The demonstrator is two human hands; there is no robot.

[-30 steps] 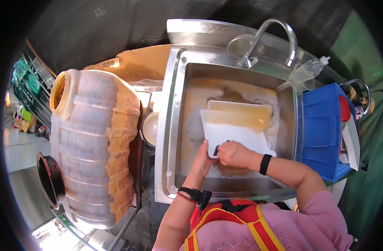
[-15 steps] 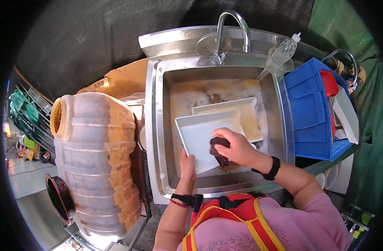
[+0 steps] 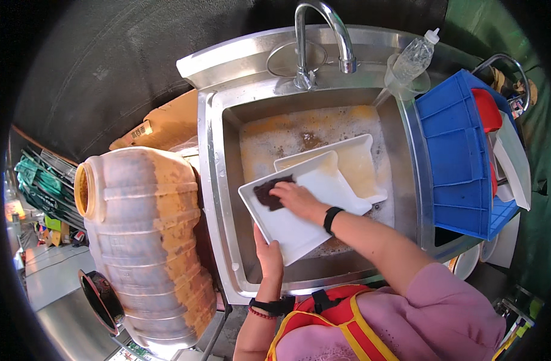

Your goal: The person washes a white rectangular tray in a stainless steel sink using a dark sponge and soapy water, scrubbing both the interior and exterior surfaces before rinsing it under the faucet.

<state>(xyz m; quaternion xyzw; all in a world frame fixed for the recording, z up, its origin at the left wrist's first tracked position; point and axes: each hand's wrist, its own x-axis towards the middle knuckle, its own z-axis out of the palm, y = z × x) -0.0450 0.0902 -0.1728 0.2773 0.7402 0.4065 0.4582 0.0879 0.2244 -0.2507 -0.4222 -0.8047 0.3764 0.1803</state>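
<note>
A white rectangular tray (image 3: 305, 225) is tilted over the sink, its near left edge gripped by my left hand (image 3: 268, 256). My right hand (image 3: 296, 200) presses a dark brown scrubbing cloth (image 3: 272, 192) on the tray's inner face, close to its far left corner. Behind it, a second white tray (image 3: 358, 171) lies partly in the sudsy, brownish water, with cloudy liquid in it. Part of the second tray is hidden by the first. Both stand within the steel sink (image 3: 230, 180).
A chrome faucet (image 3: 301, 54) rises behind the basin. Right of it, a clear squeeze bottle (image 3: 415, 57) leans in a plastic cup. A blue crate (image 3: 453, 162) with red and white items stands at the right. A large stained plastic drum (image 3: 137, 240) lies at the left.
My right hand has swept the cloth from the tray's right side to its far left corner. The held tray now shows more of its face, and the view has shifted slightly.
</note>
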